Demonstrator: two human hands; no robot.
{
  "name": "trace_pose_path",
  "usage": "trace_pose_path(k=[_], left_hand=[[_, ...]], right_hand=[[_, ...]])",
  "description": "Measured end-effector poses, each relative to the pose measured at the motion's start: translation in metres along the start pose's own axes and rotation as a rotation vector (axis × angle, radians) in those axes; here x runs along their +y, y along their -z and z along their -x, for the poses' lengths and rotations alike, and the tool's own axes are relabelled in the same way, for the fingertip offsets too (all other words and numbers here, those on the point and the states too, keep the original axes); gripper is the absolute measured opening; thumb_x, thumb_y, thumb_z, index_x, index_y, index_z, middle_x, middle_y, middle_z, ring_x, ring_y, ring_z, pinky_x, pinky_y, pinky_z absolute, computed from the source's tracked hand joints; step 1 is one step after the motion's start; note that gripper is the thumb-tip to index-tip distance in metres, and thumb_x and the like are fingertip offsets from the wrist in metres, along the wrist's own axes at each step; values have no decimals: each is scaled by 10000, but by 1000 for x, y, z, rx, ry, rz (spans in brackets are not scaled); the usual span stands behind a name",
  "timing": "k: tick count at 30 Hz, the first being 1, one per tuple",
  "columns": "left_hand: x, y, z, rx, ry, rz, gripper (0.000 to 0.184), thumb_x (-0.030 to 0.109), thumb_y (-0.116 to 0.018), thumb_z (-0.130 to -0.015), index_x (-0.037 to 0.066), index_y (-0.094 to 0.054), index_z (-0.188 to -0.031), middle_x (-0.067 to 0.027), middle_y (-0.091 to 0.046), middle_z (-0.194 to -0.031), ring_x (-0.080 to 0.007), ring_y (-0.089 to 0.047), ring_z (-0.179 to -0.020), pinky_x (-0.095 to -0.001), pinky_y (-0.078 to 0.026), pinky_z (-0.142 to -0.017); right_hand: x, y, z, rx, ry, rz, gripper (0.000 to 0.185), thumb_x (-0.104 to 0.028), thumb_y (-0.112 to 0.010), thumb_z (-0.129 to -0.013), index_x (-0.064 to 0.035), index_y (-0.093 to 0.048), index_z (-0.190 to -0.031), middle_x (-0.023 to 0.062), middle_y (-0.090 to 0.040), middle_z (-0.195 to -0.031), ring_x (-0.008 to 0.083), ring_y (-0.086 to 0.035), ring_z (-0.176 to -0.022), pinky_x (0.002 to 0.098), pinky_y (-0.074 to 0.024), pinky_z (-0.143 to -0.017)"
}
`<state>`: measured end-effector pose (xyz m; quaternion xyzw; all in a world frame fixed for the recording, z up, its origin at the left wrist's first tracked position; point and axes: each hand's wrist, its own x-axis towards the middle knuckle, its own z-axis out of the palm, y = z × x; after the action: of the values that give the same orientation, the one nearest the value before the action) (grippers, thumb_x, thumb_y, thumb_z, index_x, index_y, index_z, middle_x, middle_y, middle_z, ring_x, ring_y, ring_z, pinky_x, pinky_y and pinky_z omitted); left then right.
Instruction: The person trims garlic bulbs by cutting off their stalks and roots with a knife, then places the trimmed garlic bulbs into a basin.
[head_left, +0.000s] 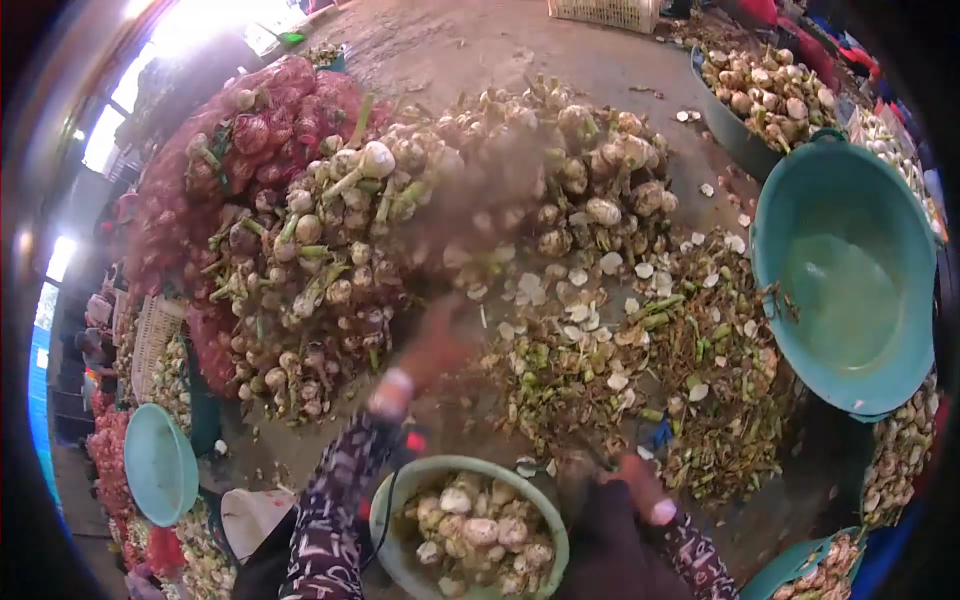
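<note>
My left hand (pixel 440 345) is smeared by motion in front of the large heap of garlic bulbs with stems (pixel 340 240); its fingers are too blurred to read. My right hand (pixel 640 482) is low, beside the pile of cut stems and peelings (pixel 670 370). Its fingers are curled round a dark, thin thing that I cannot make out. Between my forearms stands a green basin (pixel 388 520) holding trimmed garlic bulbs (pixel 482 530).
A large teal tub (pixel 775 290) stands at the right, near a tub of garlic (pixel 765 95). Red net sacks (pixel 270 110) lie behind the heap at the left. A smaller teal basin (pixel 160 465) and a white bucket (pixel 255 520) are at the lower left.
</note>
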<state>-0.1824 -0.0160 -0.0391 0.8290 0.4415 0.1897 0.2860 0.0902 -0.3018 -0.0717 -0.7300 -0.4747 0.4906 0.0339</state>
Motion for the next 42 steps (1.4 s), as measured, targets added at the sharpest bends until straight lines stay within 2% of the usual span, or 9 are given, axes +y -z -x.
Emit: trace_pose_path(k=[9, 10, 20, 22, 25, 27, 30, 37, 42], left_hand=[[-70, -49, -113, -214, 412, -426, 666, 509, -623, -735, 68, -496, -1217, -219, -574, -1089, -356, -565, -968, -422, -440, -832], [-82, -66, -96, -136, 259, -10, 526, 439, -594, -792, 86, -541, -1179, -204, -589, -1073, -348, -572, -953, -423, -448, -813], [66, -53, 77, -241, 128, 306, 414, 258, -656, -739, 31, -599, -1080, -182, -630, -992, -285, -616, -879, -350, -478, -782], [82, -40, 84, -429, 134, 518, 405, 254, -651, -752, 34, -602, -1088, -182, -644, -932, -258, -631, -835, -342, -489, -742], [97, -25, 91, -412, 233, 353, 340, 209, -616, -812, -12, -592, -1069, -143, -621, -1011, -206, -591, -904, -328, -475, -789], [69, -37, 88, -368, 248, 355, 305, 194, -596, -844, -26, -594, -1055, -134, -612, -1044, -193, -580, -937, -326, -474, -806], [137, -1, 93, -437, 625, 1297, 419, 113, -581, -858, 13, -448, -1242, -126, -607, -1064, -182, -591, -955, -319, -493, -806], [67, -80, 113, -221, 421, 699, 626, 161, -713, -737, 82, -405, -1277, -82, -546, -1112, -166, -549, -987, -293, -467, -831], [89, -51, 108, -207, 334, 1150, 560, 157, -712, -733, 47, -446, -1213, -73, -558, -1094, -163, -544, -997, -305, -466, -843]], right_hand=[[4, -10, -5, 71, -21, -204, 446, -347, -657, -722, 8, -610, -989, 217, -629, -893, 345, -606, -856, 395, -465, -759], [2, -9, -6, 162, 25, -141, 415, -314, -652, -732, 12, -610, -984, 221, -630, -879, 343, -612, -843, 391, -469, -750], [-127, 69, 17, 411, 379, -279, 300, -293, -610, -790, -34, -613, -939, 210, -625, -838, 376, -607, -752, 414, -488, -641], [-139, 70, 29, 528, 785, -359, 297, -311, -622, -777, -48, -619, -914, 208, -625, -826, 380, -603, -740, 402, -490, -628], [-96, 37, -33, 137, 228, 118, 326, -316, -627, -775, -57, -625, -973, 200, -633, -836, 355, -614, -742, 393, -484, -622], [-48, 15, -47, 277, 263, -121, 344, -319, -629, -777, -54, -624, -997, 197, -638, -850, 344, -621, -768, 386, -482, -639], [-57, 15, -3, 251, 230, -462, 386, -330, -630, -780, -51, -616, -1047, 195, -644, -879, 322, -628, -826, 376, -480, -680], [-81, 20, 1, 202, 242, -389, 417, -348, -624, -793, -62, -600, -1096, 184, -647, -889, 301, -639, -831, 364, -491, -694], [-101, 50, 26, 378, 394, -431, 282, -260, -648, -718, -11, -590, -838, 224, -601, -758, 355, -599, -708, 407, -466, -614]])
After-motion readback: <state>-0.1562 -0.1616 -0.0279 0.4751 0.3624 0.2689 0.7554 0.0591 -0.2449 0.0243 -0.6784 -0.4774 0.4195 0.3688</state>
